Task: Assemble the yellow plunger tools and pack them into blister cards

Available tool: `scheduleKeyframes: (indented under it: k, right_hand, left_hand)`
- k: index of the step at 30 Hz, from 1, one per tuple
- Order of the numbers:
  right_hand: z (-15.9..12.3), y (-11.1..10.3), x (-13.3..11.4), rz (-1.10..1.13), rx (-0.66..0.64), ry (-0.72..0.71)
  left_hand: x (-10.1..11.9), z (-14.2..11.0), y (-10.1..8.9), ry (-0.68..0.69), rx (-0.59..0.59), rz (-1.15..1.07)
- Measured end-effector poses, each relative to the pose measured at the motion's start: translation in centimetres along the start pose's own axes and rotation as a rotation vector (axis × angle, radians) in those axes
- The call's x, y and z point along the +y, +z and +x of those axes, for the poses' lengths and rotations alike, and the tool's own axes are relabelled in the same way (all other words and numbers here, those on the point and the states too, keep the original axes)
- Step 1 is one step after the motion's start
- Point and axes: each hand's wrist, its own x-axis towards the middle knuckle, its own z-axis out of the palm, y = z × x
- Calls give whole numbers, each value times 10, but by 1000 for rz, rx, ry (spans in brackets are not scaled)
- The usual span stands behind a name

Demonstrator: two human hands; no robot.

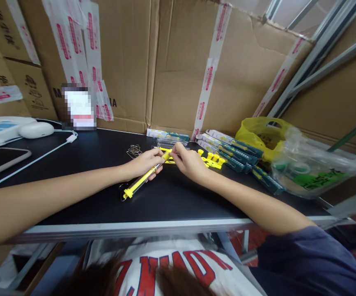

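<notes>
My left hand (153,161) is closed around a slim clear tube with a yellow core (141,181), held at a slant above the black tabletop. A yellow cap and a thin metal wire loop show at its near end. At the far end, my right hand (190,162) pinches with thumb and forefinger; what lies between them is too small to make out. Just beyond the hands lie clear tubes (173,142). Several small yellow plastic parts (213,160) sit to the right of my right hand. A small heap of bent metal wires (134,151) lies beyond my left hand.
Several slim dark-green and white boxes (233,150) are stacked at the right, beside a yellow plastic bag (258,135) and a clear bag (313,172). A phone (2,160) and white cable (42,152) lie left. Large cartons (184,82) stand behind the table (82,205).
</notes>
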Motion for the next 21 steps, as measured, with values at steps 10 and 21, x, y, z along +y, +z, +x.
scheduleKeyframes:
  k: [10,21]
  right_hand:
    - [3,-6,-11,-43,-79,-1]
    - [3,0,-10,518,-1,-94]
  left_hand:
    - [2,1,6,-33,53,79]
    - [3,3,8,-65,96,54]
